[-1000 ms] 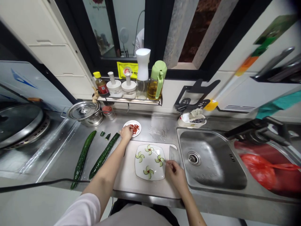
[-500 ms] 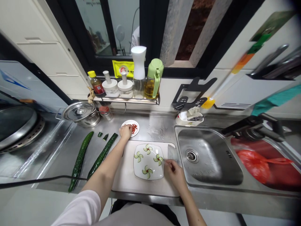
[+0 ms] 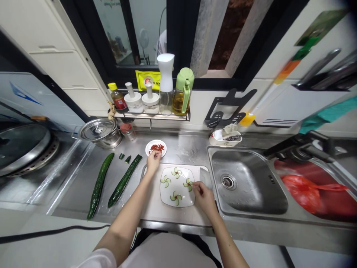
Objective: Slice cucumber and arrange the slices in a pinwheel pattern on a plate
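Cucumber pinwheels, squarish white plate

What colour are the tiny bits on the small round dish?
The tiny bits are red, clearest in the head view.

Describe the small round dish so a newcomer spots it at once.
Find the sink on the right, then the pale cutting board to its left. Just beyond that board's far edge, by the left hand, sits the small dish. It is round, white and holds red bits, unlike the bigger, squarish plate with four green pinwheels on the board.
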Demonstrator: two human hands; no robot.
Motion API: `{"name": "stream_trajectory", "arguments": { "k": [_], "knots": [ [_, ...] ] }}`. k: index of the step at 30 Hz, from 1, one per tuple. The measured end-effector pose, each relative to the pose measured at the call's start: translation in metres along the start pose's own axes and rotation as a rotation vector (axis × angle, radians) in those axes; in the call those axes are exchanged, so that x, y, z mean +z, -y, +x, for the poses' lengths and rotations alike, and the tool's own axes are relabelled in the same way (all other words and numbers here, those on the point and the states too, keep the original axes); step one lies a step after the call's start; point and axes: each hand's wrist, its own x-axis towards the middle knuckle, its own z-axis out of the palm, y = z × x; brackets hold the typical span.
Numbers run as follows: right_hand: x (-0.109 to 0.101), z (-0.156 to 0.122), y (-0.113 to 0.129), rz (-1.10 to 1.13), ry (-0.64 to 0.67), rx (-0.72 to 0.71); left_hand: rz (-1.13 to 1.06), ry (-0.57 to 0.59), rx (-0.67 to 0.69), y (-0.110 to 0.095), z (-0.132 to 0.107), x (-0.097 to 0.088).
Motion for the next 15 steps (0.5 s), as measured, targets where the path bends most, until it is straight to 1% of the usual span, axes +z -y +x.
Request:
{"name": "stream_trajectory", "arguments": {
  "k": [2,5,10,12,15],
  "knots": [
    [0.001,0.002,0.004,-0.005,0.004,-0.012,-0.014,0.029,0.031,-0.002,-0.022,-0.001],
    [0.004,0.0,0.011,-0.009,0.027,-0.031,0.024,0.095,0.079,-0.003,-0.06,-0.003],
    [0.016,-0.012,0.027,-0.037,0.124,-0.081,0.142,0.318,0.239,-0.003,-0.119,-0.013],
    [0.023,-0.018,0.034,-0.05,0.181,-0.105,0.218,0.407,0.283,-0.003,-0.136,-0.019],
    [0.031,-0.025,0.044,-0.066,0.26,-0.139,0.306,0.473,0.312,-0.003,-0.152,-0.028]
  ]
}}
